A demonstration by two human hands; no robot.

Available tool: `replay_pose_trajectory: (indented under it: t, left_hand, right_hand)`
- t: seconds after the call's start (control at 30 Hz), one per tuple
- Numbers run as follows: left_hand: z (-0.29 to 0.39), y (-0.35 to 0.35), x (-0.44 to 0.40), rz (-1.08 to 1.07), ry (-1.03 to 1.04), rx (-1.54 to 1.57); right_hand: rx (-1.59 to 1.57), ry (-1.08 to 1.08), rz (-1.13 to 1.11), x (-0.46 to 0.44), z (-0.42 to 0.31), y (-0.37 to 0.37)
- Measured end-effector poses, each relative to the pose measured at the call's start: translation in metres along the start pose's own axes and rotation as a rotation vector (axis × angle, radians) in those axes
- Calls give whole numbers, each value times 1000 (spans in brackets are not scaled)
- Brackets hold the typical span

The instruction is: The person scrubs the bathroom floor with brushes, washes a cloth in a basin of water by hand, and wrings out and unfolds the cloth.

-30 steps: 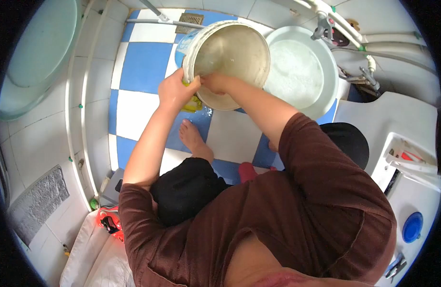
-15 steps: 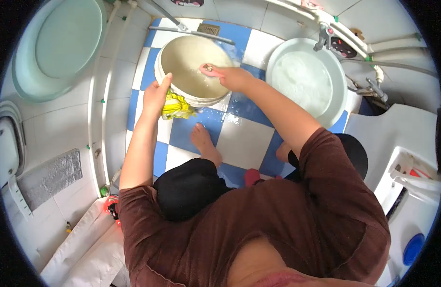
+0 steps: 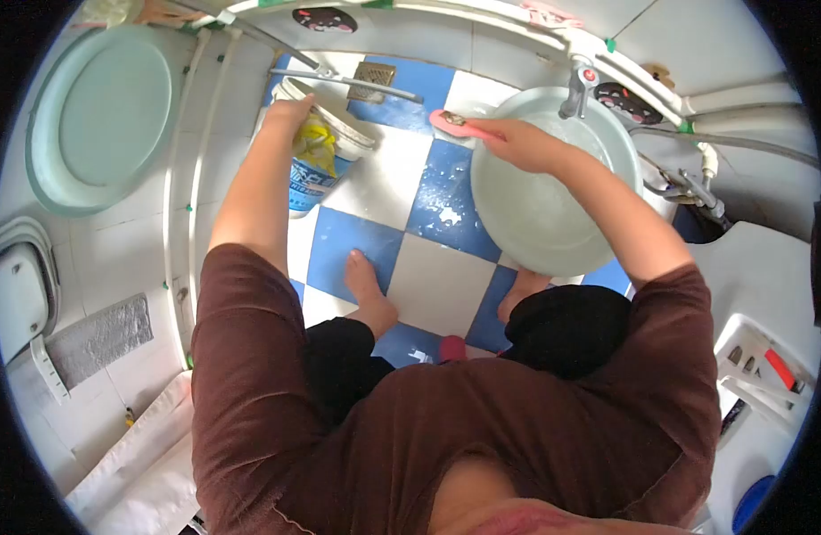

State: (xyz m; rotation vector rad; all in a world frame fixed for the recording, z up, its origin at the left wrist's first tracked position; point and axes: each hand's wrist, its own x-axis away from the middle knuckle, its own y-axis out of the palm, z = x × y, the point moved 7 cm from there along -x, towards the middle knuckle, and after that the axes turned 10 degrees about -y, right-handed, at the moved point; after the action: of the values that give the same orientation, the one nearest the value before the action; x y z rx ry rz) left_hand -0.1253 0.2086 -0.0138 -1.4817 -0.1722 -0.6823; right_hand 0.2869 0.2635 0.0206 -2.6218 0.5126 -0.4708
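My left hand point(image 3: 290, 111) is closed on the rim of a white bucket point(image 3: 344, 131) with a blue label, which leans away at the upper left. A yellow cloth point(image 3: 317, 143) hangs against the bucket's near side, just under my fingers. In my right hand point(image 3: 524, 144) is a pink brush point(image 3: 452, 123), held by its handle above the left edge of a pale green basin point(image 3: 509, 227). Clear water lies in the basin. The bucket's inside is mostly hidden now.
A tap point(image 3: 578, 89) juts over the basin's far side. Wet blue and white tiles point(image 3: 446, 192) surround my feet, with a floor drain point(image 3: 372, 82) at the back. Another green basin point(image 3: 107, 120) hangs on the left wall. A white washstand point(image 3: 740, 267) stands at right.
The bucket has moved left and tipped away, with my left hand still on its rim. My right hand has carried the brush out of the bucket, rightward to the basin.
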Motion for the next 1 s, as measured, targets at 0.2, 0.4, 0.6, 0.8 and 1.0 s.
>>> replay_pose_trajectory:
  t: [0.2,0.4,0.6,0.8,1.0]
  left_hand:
    - [44,0,13,143,6,-276]
    - [50,-1,60,138,-5,-361]
    - [31,-21,118,149,231,-354]
    - [5,-25,177,95,391,-190]
    - [15,21,212,-98,538,4]
  right_hand:
    - [-125,-66,123,43,26,-3]
    - [-353,219,27,64,49,4]
    - [-379,196,145,73,91,13]
    - [288,471,433,149,145,-17]
    - [1136,624,795,271,185,-28]
